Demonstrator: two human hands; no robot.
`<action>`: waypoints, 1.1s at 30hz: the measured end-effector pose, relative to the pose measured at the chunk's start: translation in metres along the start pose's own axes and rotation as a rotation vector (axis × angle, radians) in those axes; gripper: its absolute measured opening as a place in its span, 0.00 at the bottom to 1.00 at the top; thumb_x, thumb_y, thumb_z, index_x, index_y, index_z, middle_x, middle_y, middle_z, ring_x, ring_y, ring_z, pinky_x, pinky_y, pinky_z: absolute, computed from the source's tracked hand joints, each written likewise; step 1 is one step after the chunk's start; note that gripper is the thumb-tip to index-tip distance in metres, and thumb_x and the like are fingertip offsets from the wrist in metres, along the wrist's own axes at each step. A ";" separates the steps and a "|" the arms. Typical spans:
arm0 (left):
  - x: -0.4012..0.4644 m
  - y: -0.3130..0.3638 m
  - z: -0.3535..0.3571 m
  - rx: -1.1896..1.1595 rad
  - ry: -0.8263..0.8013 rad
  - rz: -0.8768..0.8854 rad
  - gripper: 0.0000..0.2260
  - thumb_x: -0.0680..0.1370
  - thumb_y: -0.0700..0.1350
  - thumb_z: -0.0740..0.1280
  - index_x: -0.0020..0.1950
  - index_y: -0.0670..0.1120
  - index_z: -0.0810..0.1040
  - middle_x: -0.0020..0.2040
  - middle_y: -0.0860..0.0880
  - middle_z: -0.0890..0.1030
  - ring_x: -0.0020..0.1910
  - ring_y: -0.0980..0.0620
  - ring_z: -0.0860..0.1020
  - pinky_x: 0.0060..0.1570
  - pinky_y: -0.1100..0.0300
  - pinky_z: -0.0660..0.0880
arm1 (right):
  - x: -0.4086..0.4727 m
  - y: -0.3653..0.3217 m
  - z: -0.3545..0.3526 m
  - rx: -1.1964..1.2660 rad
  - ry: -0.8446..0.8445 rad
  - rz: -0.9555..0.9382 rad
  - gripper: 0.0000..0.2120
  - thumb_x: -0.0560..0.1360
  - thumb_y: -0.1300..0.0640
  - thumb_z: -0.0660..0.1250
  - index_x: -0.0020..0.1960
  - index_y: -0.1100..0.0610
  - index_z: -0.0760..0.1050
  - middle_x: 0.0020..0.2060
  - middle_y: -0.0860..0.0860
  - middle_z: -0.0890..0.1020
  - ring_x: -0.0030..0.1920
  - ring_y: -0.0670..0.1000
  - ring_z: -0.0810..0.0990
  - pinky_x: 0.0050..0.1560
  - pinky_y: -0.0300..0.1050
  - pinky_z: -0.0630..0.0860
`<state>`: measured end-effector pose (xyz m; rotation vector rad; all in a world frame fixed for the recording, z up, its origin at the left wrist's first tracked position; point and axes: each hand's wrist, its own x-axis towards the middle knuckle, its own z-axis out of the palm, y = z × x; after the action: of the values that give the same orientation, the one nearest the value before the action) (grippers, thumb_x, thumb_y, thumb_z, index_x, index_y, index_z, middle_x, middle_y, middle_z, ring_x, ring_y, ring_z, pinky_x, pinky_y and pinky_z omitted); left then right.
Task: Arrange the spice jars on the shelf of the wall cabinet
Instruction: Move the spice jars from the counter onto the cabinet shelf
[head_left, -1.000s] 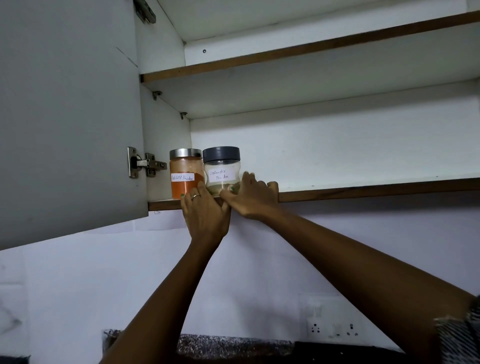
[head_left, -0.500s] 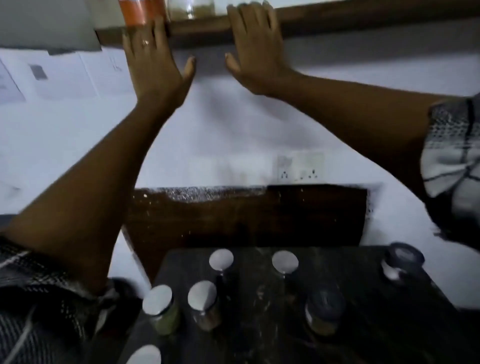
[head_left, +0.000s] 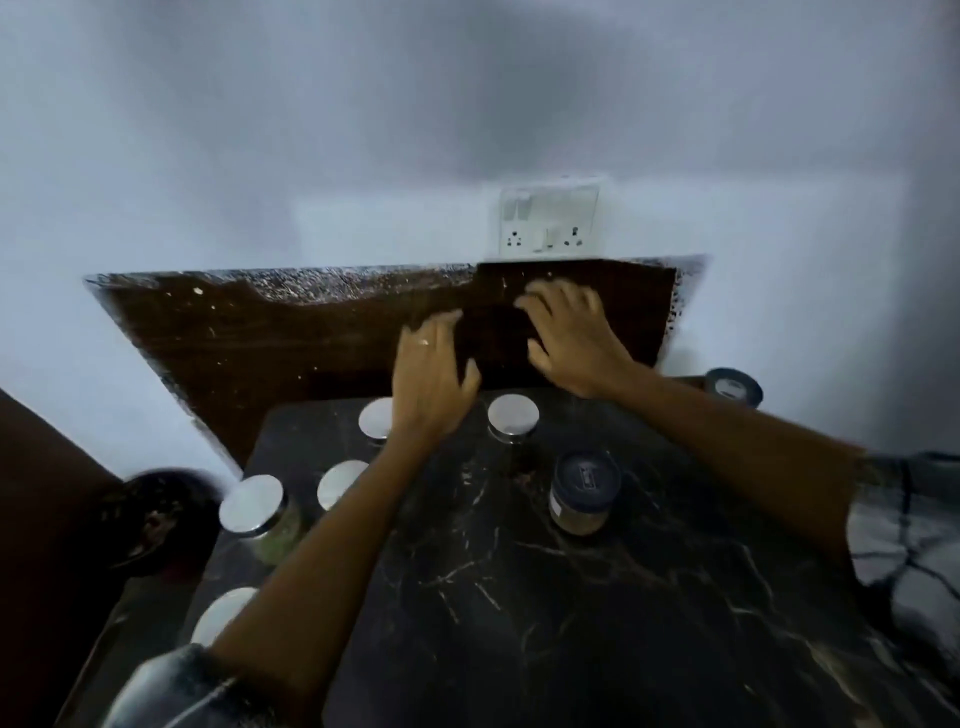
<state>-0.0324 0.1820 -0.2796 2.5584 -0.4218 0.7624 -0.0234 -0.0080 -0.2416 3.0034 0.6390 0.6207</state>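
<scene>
Several spice jars stand on a dark marble counter (head_left: 571, 623). Silver-lidded jars sit at the back (head_left: 513, 415), partly behind my wrist (head_left: 375, 418), mid-left (head_left: 340, 483), further left (head_left: 253, 505) and at the lower left (head_left: 221, 621). A dark-lidded jar (head_left: 586, 486) stands right of centre, and another dark-lidded jar (head_left: 732, 387) at the far right. My left hand (head_left: 428, 374) hovers with relaxed fingers over the back jars and holds nothing. My right hand (head_left: 571, 332) is spread and empty, above the back of the counter. The cabinet shelf is out of view.
A dark brown backsplash (head_left: 260, 332) runs behind the counter. A white switch and socket plate (head_left: 549, 223) is on the wall above it. A dark round bowl (head_left: 156, 519) sits left of the counter.
My view dropped from the cabinet shelf to the counter. Both hands left the shelf edge and the two jars there, and came down empty above the jars on the counter.
</scene>
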 end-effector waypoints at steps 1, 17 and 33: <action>-0.016 0.002 0.018 -0.040 -0.074 -0.027 0.24 0.73 0.45 0.65 0.68 0.42 0.68 0.64 0.43 0.74 0.63 0.44 0.72 0.70 0.46 0.61 | -0.019 0.005 0.016 -0.003 -0.065 0.015 0.25 0.73 0.53 0.61 0.69 0.57 0.65 0.68 0.56 0.67 0.68 0.58 0.64 0.63 0.54 0.61; -0.146 0.061 0.143 -0.598 -0.824 -0.462 0.39 0.68 0.43 0.74 0.74 0.44 0.58 0.71 0.44 0.67 0.69 0.46 0.68 0.67 0.55 0.66 | -0.131 0.013 0.108 0.261 -0.765 0.351 0.45 0.70 0.38 0.67 0.76 0.48 0.45 0.75 0.56 0.51 0.72 0.64 0.56 0.70 0.63 0.57; -0.119 0.061 0.132 -0.784 -0.701 -0.542 0.42 0.62 0.50 0.79 0.70 0.48 0.61 0.66 0.51 0.71 0.60 0.54 0.72 0.52 0.68 0.70 | -0.068 0.037 0.058 0.682 -0.793 0.430 0.40 0.62 0.52 0.78 0.68 0.53 0.62 0.65 0.54 0.68 0.62 0.56 0.70 0.57 0.50 0.76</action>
<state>-0.0937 0.0844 -0.4281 1.9388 -0.1520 -0.4484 -0.0437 -0.0644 -0.3172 3.5502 0.1500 -0.9876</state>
